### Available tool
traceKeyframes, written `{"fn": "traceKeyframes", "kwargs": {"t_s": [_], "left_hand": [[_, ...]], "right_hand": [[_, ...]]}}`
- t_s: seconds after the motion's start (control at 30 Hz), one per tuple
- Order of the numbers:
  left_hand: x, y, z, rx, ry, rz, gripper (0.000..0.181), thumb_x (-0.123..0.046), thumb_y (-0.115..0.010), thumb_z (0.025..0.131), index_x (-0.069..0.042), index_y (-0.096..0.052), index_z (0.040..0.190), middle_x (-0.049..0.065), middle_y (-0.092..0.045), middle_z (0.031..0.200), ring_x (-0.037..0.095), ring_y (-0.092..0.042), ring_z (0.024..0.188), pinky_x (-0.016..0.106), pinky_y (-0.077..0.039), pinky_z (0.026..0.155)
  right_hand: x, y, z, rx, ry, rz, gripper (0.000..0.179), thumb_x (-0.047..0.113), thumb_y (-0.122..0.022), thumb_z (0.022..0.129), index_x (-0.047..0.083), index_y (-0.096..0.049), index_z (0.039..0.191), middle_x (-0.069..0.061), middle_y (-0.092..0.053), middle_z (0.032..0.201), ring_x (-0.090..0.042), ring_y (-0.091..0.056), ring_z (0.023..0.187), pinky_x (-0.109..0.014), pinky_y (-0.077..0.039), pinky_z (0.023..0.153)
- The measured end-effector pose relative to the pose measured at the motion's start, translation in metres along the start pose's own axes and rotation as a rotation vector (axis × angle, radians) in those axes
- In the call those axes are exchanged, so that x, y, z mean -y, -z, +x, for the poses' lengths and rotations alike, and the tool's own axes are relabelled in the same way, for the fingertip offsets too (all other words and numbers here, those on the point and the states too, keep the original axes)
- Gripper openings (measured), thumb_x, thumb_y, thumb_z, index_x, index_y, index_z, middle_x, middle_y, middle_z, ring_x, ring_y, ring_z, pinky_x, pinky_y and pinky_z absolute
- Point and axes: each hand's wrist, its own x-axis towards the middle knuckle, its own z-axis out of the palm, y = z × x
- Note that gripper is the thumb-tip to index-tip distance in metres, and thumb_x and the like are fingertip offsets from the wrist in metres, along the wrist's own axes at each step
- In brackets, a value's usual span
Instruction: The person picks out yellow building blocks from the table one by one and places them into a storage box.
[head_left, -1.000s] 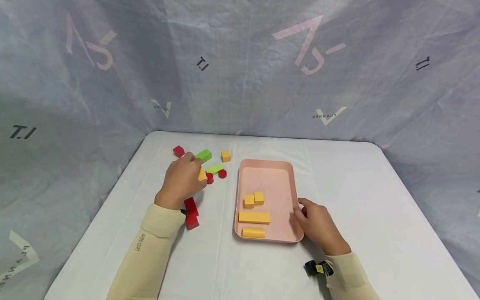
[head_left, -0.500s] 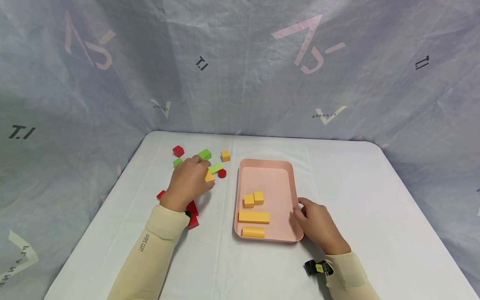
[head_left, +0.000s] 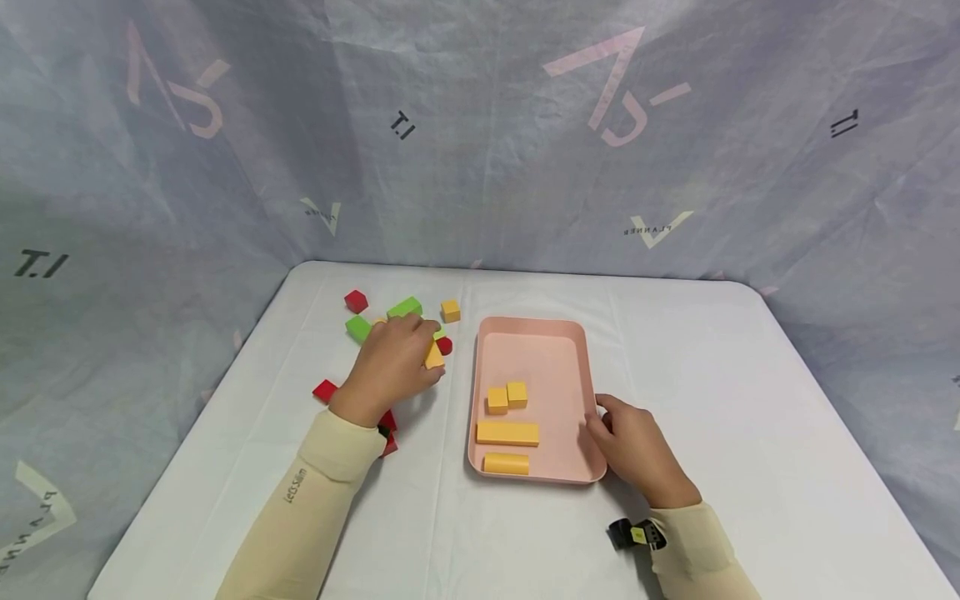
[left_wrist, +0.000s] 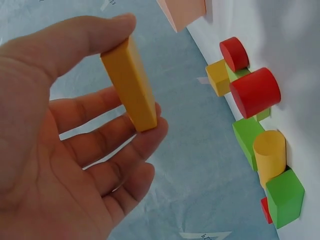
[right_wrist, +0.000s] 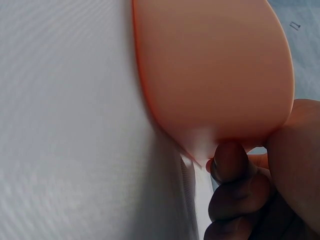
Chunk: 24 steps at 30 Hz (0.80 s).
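Note:
My left hand (head_left: 393, 367) pinches a yellow rectangular block (left_wrist: 129, 85) between thumb and fingertips, held above the table left of the pink tray (head_left: 536, 354). In the left wrist view the thumb lies on one end of the block and fingertips on the other. My right hand (head_left: 639, 454) grips the tray's right wall near its front corner, thumb over the rim and other fingers curled outside. Inside the tray lie two yellow cubes (head_left: 497, 401), a long yellow block (head_left: 507, 433) and a yellow rounded block (head_left: 506, 464).
Loose blocks lie left of the tray: a red cube (head_left: 356, 301), green blocks (head_left: 405, 307), a yellow cube (head_left: 451, 311), red cylinders (left_wrist: 256, 93) and a yellow cylinder (left_wrist: 270, 152). Red blocks (head_left: 326, 392) sit around my left forearm, partly covered. A grey cloth (head_left: 480, 150) hangs behind.
My left hand has moved right, nearer the tray, carrying the yellow block. It uncovers green and red blocks at the left. My right hand and the tray stay put.

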Motion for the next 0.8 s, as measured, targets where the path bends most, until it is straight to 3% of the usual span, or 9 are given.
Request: {"fn": "traceKeyframes", "kwargs": {"t_s": [0.3, 0.53, 0.8], "left_hand": [[-0.008, -0.004, -0.001, -0.027, -0.089, -0.011, 0.060, -0.035, -0.085, 0.081, -0.009, -0.066, 0.131, 0.008, -0.069, 0.121, 0.027, -0.065, 0.112, 0.050, -0.050, 0.102], [-0.018, -0.006, -0.002, 0.002, -0.141, -0.004, 0.061, -0.039, -0.084, 0.082, -0.011, -0.065, 0.133, 0.007, -0.068, 0.123, 0.026, -0.065, 0.108, 0.049, -0.050, 0.096], [-0.020, -0.006, -0.003, -0.012, -0.146, 0.012, 0.061, -0.040, -0.085, 0.082, -0.012, -0.065, 0.132, 0.005, -0.068, 0.120, 0.025, -0.065, 0.105, 0.047, -0.050, 0.096]], "right_hand": [[0.000, 0.000, 0.000, 0.002, -0.004, -0.001, 0.034, 0.026, -0.056, 0.103, 0.011, -0.066, 0.131, 0.004, -0.049, 0.056, -0.012, -0.045, 0.045, -0.027, -0.038, 0.045], [0.001, 0.000, 0.000, 0.002, -0.005, 0.002, 0.034, 0.027, -0.056, 0.103, 0.011, -0.066, 0.131, 0.005, -0.051, 0.057, -0.012, -0.046, 0.046, -0.027, -0.038, 0.045], [0.001, 0.001, 0.000, 0.004, -0.002, 0.001, 0.031, 0.025, -0.056, 0.103, 0.011, -0.067, 0.128, 0.003, -0.050, 0.057, -0.012, -0.044, 0.047, -0.026, -0.037, 0.046]]}}
